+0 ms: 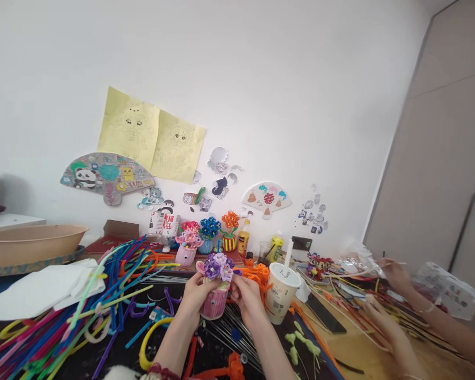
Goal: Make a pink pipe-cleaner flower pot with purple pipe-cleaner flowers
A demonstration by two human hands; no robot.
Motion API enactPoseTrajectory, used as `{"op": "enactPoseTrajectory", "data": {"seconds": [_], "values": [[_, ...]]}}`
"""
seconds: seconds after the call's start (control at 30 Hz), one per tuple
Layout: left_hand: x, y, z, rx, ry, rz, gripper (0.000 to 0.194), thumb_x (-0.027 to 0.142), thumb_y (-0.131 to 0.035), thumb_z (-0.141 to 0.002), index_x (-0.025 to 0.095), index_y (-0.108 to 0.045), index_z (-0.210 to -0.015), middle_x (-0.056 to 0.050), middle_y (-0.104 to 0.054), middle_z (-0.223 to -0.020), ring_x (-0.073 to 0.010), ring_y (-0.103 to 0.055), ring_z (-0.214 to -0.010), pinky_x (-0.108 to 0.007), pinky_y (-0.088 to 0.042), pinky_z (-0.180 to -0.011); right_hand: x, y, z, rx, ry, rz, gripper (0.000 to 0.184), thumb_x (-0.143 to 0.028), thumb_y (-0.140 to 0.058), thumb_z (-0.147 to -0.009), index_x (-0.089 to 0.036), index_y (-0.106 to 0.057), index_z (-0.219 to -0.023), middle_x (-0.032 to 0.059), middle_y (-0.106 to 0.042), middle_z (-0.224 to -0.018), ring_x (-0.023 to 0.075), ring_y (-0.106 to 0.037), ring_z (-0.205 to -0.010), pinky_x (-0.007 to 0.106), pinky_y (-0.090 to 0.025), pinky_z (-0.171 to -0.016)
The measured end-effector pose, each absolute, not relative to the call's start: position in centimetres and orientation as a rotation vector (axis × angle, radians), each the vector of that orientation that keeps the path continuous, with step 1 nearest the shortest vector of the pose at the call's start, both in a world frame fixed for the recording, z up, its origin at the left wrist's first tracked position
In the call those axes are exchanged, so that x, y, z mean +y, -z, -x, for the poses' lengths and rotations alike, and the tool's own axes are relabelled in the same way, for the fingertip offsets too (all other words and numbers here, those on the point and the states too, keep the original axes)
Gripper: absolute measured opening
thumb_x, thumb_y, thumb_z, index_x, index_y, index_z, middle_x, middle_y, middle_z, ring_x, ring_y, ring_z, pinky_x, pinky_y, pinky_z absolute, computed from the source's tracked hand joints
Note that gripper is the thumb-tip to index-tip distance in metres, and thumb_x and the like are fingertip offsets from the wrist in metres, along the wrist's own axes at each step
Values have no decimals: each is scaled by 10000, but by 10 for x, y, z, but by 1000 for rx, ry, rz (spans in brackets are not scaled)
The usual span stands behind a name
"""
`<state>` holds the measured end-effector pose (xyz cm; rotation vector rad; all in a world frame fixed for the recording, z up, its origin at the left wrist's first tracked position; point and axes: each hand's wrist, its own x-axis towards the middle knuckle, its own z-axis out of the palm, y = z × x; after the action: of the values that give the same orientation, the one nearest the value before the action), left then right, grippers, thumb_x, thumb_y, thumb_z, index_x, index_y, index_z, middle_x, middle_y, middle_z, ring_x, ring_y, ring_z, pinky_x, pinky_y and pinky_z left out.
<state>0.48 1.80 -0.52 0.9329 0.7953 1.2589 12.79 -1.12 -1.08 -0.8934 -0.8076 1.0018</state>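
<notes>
I locate the pink pot between both hands, upright, topped by purple flowers. The left hand grips the pot's left side; its fingers behind the pot are hidden. The right hand has fingertips drawn narrow beside the blooms; I cannot tell whether they pinch anything. The lidded cup stands near the right hand. Both forearms are cut off below. At far right, a co-worker's upper hand is blurred, its grip indistinct.

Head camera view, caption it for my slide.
Left hand and right hand on either side of a pink pot of purple flowers, between bright pipe cleaners and a drink cup.
</notes>
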Motion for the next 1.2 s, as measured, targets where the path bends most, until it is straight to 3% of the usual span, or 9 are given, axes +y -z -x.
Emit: {"op": "enactPoseTrajectory", "data": {"seconds": [0.83, 1.2], "values": [[17, 4, -11, 806, -1246, -931, 322, 186, -746, -397, 112, -662, -699, -27, -659, -596, -137, -569, -541, -234, -420, -569, -10, 13, -128, -711, -1152, 851, 406, -371, -838, -444, -151, -503, -506, -79, -449, -448, 2, -325, -341, 151, -258, -340], [17, 6, -12, 828, -1296, -967, 378, 208, -815, -309, 111, -681, -649, -18, -649, -579, -139, -566, -535, -238, -436, -561, -6, 16, -132, -710, -1109, 857, 367, -304, -830, -441, -148, -500, -483, -82, -445, -415, -8, -283, -331, 149, -200, -341]]}}
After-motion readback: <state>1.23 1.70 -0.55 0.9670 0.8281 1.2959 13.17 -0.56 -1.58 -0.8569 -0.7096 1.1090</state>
